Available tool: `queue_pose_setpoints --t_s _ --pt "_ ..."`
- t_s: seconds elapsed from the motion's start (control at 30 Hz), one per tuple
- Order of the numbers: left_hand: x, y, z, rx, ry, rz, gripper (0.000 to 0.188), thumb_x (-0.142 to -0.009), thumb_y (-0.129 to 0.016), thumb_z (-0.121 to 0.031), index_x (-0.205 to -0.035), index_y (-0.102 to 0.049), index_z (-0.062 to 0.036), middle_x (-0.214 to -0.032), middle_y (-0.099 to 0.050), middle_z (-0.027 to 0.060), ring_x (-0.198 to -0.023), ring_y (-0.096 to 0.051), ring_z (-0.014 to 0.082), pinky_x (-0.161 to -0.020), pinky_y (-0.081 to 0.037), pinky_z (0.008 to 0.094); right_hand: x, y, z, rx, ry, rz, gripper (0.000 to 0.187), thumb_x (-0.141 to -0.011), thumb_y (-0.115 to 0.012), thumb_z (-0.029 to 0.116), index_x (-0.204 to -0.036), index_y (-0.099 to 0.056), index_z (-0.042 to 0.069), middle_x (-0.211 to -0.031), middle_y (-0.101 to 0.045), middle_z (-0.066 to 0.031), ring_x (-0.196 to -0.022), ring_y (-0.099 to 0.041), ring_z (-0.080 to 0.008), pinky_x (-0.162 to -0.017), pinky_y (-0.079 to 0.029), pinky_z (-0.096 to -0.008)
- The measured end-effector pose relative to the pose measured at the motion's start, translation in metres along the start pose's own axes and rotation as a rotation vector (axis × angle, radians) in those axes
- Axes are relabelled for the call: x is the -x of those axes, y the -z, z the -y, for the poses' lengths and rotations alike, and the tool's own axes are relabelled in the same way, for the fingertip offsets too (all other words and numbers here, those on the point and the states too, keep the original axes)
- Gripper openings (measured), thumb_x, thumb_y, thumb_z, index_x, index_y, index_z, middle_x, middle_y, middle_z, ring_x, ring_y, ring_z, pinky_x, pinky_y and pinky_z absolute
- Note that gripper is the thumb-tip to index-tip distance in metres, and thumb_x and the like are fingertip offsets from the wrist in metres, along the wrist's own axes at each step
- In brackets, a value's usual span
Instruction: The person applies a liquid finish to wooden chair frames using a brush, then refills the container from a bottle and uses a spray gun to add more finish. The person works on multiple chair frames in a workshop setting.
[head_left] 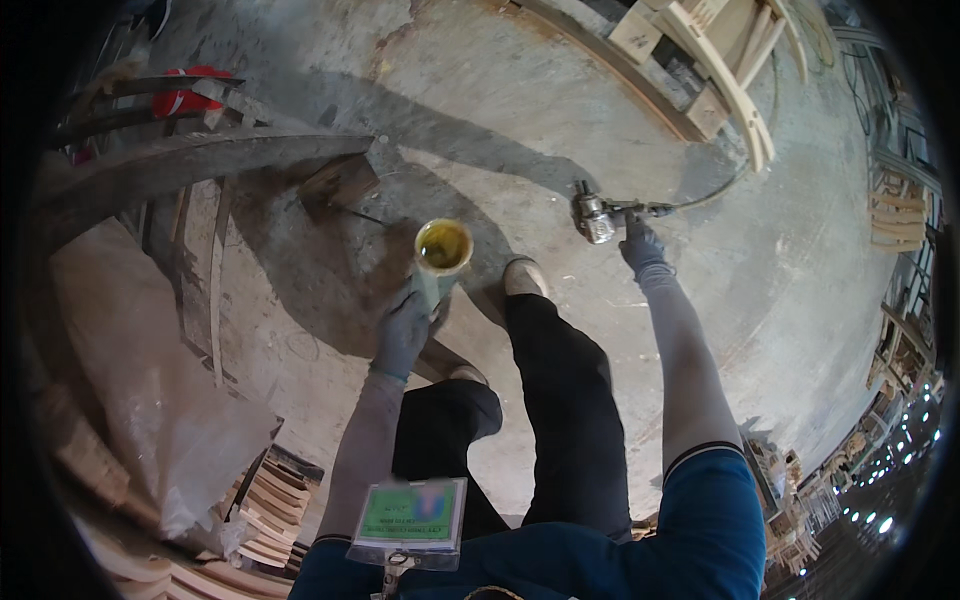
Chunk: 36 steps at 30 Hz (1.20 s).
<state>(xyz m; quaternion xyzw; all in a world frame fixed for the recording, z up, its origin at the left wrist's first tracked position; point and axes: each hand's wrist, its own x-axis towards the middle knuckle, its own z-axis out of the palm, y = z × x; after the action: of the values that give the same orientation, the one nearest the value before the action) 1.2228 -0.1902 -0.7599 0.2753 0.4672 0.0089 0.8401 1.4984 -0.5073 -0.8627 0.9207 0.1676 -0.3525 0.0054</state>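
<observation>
My left hand [402, 335], in a grey glove, is closed around a pale, tall cup [432, 285]. The cup's open mouth tips toward me and shows a yellowish inside; whether that is liquid or a coating I cannot tell. Out to the right, my gloved right hand [641, 246] grips a silver metal air tool [595, 217], which looks like a spray gun. A thin hose [715, 195] runs from it toward the wooden parts at the upper right. Both hands are above the concrete floor, well apart.
A dark wooden frame [200, 160] and clear plastic sheeting [150, 380] stand at the left. Curved wooden parts [735, 95] rest on a long beam at the upper right. Stacked wood pieces [275, 505] lie at the lower left. An ID badge [410, 515] hangs before me.
</observation>
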Motion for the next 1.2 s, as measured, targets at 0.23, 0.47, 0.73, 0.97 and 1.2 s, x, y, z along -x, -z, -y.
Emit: queue_pose_setpoints --t_s 0.23,0.47,0.73,0.97,1.2 --pt "-0.110 0.051 0.070 -0.263 -0.091 0.095 0.025 -0.085 -0.051 0.000 -0.110 -0.055 0.0006 -0.105 -0.060 0.0098 -0.095 -0.060 0.0195 -0.080 -0.049 0.0305 -0.059 -0.054 -0.022 0.368 0.255 -0.109 0.065 -0.079 -0.044 0.008 -0.141 -0.024 0.006 -0.119 -0.051 -0.0239 -0.113 -0.046 -0.0423 -0.098 -0.036 -0.0460" --pt "-0.171 0.057 0.123 -0.174 0.058 0.039 0.026 -0.076 -0.059 0.000 -0.101 -0.057 -0.0043 -0.093 -0.062 0.0056 -0.084 -0.060 0.0166 -0.073 -0.049 0.0280 -0.069 -0.085 -0.056 0.551 0.433 -0.381 0.064 -0.080 -0.046 0.012 -0.140 -0.027 0.005 -0.104 -0.052 -0.0159 -0.096 -0.051 -0.0317 -0.085 -0.042 -0.0422" --pt "-0.164 0.055 0.174 -0.554 0.025 -0.066 0.026 -0.072 -0.061 -0.002 -0.098 -0.054 -0.0038 -0.094 -0.061 0.0082 -0.080 -0.061 0.0160 -0.068 -0.051 0.0297 -0.028 -0.109 -0.021 0.309 0.094 -0.351 0.077 -0.075 -0.054 0.014 -0.143 -0.019 0.005 -0.089 -0.059 -0.0177 -0.074 -0.059 -0.0324 -0.069 -0.047 -0.0456" --pt "-0.163 0.058 0.204 -1.007 -0.120 -0.065 0.022 -0.072 -0.064 -0.015 -0.090 -0.058 -0.0035 -0.086 -0.063 0.0139 -0.079 -0.063 0.0249 -0.070 -0.050 0.0369 -0.002 -0.113 0.006 -0.762 0.087 -0.146 0.040 -0.073 -0.056 0.015 -0.109 -0.050 0.001 -0.071 -0.059 -0.0128 -0.059 -0.060 -0.0240 -0.053 -0.048 -0.0368" --pt "-0.189 0.107 0.136 -1.423 -0.391 -0.430 0.030 -0.082 -0.059 -0.030 -0.097 -0.064 -0.0049 -0.091 -0.063 0.0196 -0.086 -0.060 0.0358 -0.076 -0.047 0.0428 -0.011 -0.082 0.018 -1.038 -0.136 0.238 0.019 -0.073 -0.065 0.023 -0.079 -0.053 0.010 -0.055 -0.048 0.0003 -0.042 -0.047 -0.0118 -0.037 -0.038 -0.0260"
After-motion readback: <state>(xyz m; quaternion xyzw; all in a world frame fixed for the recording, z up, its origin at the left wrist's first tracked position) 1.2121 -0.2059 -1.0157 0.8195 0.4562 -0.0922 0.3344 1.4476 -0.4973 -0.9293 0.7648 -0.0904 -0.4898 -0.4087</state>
